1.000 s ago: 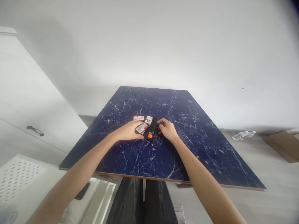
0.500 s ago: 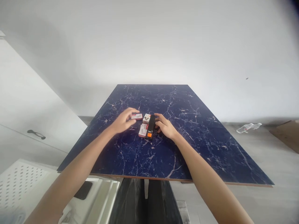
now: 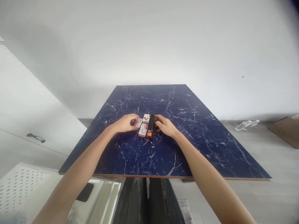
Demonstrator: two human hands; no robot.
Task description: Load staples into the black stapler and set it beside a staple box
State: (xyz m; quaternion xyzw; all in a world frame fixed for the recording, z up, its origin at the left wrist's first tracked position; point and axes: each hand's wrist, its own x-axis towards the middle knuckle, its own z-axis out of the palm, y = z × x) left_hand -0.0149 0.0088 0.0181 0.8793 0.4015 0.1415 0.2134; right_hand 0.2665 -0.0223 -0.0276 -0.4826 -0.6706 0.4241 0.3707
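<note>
Near the table's middle, my left hand (image 3: 127, 122) pinches a small red-and-white box (image 3: 138, 123), tilted, at the left side of a tight group. The group holds a white box with a black clip picture (image 3: 146, 118), a red-and-white box (image 3: 143, 130) nearer me, and a long black stapler-like thing (image 3: 150, 124) with an orange patch at its near end. My right hand (image 3: 164, 125) is curled against the right side of the black stapler-like thing, fingers bent. Something dark shows under those fingers, partly hidden.
The dark blue marbled table (image 3: 149, 158) stands against a white wall. Left are a cabinet door with a dark handle (image 3: 35, 137) and a white surface bearing a dark flat object (image 3: 85, 192). A clear plastic bottle (image 3: 247, 125) and a cardboard box (image 3: 286, 130) are on the floor at right.
My left hand has moved right and slightly nearer me with its small box, which has turned and is now close beside the other boxes. My right hand has stayed almost in place.
</note>
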